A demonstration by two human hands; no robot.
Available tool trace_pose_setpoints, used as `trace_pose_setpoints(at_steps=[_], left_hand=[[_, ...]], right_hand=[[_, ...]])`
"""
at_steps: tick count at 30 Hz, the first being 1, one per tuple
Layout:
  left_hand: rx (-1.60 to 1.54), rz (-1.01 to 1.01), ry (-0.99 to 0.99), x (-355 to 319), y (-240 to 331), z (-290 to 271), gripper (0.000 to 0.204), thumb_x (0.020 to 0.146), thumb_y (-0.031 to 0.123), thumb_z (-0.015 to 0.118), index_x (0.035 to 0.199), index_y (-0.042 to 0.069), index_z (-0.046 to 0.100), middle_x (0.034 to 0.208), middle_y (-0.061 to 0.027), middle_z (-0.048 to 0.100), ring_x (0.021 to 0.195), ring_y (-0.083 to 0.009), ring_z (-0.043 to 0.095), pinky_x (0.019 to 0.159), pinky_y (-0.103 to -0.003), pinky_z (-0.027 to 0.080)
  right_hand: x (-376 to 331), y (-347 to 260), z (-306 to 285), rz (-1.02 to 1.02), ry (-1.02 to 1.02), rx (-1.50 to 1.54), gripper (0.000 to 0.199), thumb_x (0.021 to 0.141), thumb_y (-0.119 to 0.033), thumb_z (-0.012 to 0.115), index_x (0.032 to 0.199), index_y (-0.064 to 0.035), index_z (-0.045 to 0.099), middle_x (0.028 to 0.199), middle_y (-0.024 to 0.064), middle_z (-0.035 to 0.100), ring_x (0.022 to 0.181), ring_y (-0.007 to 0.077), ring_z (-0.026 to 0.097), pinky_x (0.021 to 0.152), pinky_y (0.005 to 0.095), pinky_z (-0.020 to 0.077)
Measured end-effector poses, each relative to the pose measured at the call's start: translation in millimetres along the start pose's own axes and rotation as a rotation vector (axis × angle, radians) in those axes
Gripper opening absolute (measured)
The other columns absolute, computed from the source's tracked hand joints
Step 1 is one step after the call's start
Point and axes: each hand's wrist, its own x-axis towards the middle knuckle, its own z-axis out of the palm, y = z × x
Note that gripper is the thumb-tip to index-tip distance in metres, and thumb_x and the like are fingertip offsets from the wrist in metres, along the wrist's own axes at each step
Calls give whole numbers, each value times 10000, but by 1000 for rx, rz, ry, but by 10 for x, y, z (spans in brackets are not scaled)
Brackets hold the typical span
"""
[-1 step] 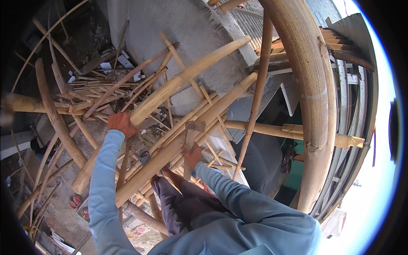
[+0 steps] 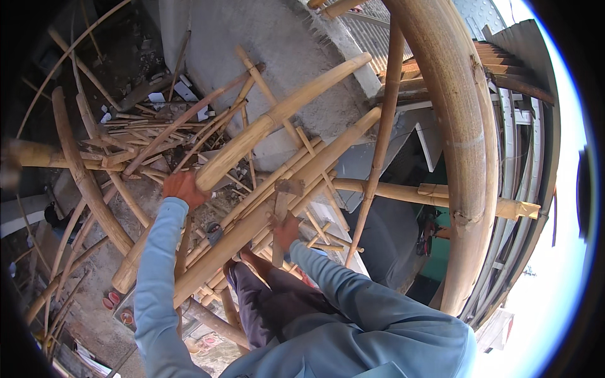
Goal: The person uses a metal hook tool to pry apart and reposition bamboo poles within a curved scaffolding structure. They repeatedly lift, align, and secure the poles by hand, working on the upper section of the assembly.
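Note:
My left hand (image 2: 184, 189) is wrapped round a thick bamboo pole (image 2: 271, 120) that slants from lower left up to the right. The pole crosses over a thinner upright bamboo stick (image 2: 249, 62) near its far part. My right hand (image 2: 287, 230) is closed round the wooden handle of a hammer (image 2: 278, 252). Its head lies over a second thick bamboo pole (image 2: 252, 225), which runs nearly parallel, closer to my body. Whether the hammer head touches that pole I cannot tell. Several slimmer bamboo poles (image 2: 277, 187) lie alongside it.
A large bamboo post (image 2: 466, 126) rises at the right, a thinner slanting pole (image 2: 378, 151) beside it. Bamboo offcuts and debris (image 2: 145, 135) are heaped at the far left below. A concrete wall (image 2: 214, 38) stands ahead. Red sandals (image 2: 111, 300) lie on the ground lower left.
My left hand and the bamboo pole it grips have shifted slightly to the right. My right hand and the hammer look unmoved.

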Motion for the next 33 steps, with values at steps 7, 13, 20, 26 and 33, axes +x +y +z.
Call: trace_pose_setpoints(at_steps=[7, 13, 20, 26, 33], left_hand=[[-205, -32, -61, -281, 95, 683, 620, 621, 475, 813, 1003, -3, 720, 928, -264, 731, 874, -430, 714, 832, -494, 569], [-221, -2, -146, -462, 88, 714, 642, 624, 473, 806, 1023, -21, 711, 949, -268, 730, 921, -428, 707, 862, -494, 564], [-210, 126, -189, -508, 106, 875, 701, 634, 499, 811, 1092, -17, 692, 928, -263, 730, 901, -426, 712, 854, -497, 562], [-190, 119, -322, -377, 35, 914, 853, 630, 518, 829, 1261, -14, 612, 941, -263, 732, 907, -426, 714, 858, -486, 563], [-184, 180, -245, -419, -15, 1015, 835, 631, 503, 820, 1227, -28, 576, 908, -243, 729, 876, -429, 715, 853, -488, 568]], right_hand=[[69, -201, 22, 21, 4, 24, 424, 931, -270, 760, 1200, 17, 600, 916, 87, 698, 726, 163, 685, 627, 319, 576], [67, -108, 95, 50, 54, 149, 430, 923, -304, 772, 1140, 31, 613, 886, 85, 698, 734, 179, 651, 668, 356, 544], [164, 161, 72, -16, 24, 132, 391, 932, -217, 773, 1185, 11, 580, 933, 71, 683, 727, 138, 647, 648, 300, 554], [77, -183, 17, 66, -17, 117, 422, 923, -261, 786, 1191, 3, 594, 959, 78, 696, 757, 152, 667, 653, 310, 564], [136, -122, -7, 44, -51, 91, 450, 928, -281, 776, 1219, 13, 599, 997, 100, 710, 777, 167, 678, 659, 324, 575]])
